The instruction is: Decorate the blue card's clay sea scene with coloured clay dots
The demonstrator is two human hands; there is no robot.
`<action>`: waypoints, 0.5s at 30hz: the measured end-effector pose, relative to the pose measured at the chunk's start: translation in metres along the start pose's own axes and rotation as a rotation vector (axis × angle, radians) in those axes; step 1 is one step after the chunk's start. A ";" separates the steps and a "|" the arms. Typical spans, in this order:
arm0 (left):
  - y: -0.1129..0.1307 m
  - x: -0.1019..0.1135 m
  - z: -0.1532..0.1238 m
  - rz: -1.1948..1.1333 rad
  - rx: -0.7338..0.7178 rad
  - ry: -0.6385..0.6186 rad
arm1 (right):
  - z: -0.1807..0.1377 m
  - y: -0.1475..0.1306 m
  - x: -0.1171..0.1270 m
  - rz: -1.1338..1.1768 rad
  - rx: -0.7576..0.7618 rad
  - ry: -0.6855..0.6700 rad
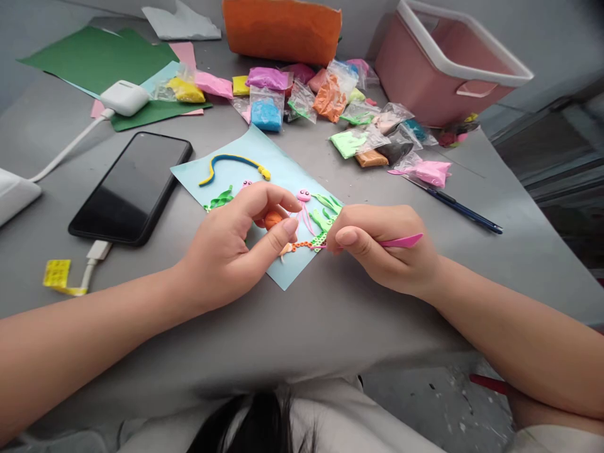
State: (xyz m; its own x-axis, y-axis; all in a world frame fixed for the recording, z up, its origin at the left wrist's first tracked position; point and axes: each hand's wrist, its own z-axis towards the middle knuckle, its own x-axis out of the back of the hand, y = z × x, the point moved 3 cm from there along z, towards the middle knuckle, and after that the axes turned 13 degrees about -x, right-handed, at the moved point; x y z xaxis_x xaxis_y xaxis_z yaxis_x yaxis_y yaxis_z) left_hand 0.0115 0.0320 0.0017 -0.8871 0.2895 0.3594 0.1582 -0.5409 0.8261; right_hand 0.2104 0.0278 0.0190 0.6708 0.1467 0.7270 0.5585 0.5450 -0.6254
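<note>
A light blue card (278,170) lies on the grey table (330,314), with clay shapes stuck on it: a blue and yellow wavy strip (233,162), pink jellyfish (304,196) and green fronds (329,211). My left hand (236,245) rests on the card with its fingers curled round a small orange lump of clay (272,219). My right hand (382,248) pinches a thin pink modelling tool (401,241). The tool's tip is hidden by my fingers near a row of orange and green beads (309,243) on the card's near edge.
Several small bags of coloured clay (330,100) lie behind the card. A pink bin (438,63) stands at the back right, an orange pouch (283,28) at the back. A black phone (132,185) on a charging cable, green paper (99,60) and a blue pen (465,212) are nearby.
</note>
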 end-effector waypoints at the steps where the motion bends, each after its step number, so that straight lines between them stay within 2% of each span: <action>1: 0.000 0.000 0.000 0.004 0.003 0.000 | 0.000 0.000 0.000 0.011 -0.009 -0.002; 7: 0.002 0.001 -0.002 0.019 -0.008 -0.010 | -0.002 0.003 0.000 0.130 -0.041 0.057; 15: 0.002 0.001 0.000 0.018 -0.027 -0.012 | -0.001 0.005 -0.002 0.065 -0.020 0.069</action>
State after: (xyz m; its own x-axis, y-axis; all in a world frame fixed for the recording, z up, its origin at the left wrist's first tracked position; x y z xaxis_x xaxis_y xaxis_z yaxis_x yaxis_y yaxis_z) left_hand 0.0105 0.0310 0.0037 -0.8791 0.2886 0.3794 0.1621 -0.5674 0.8073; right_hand 0.2122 0.0293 0.0139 0.7374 0.1238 0.6641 0.5220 0.5195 -0.6765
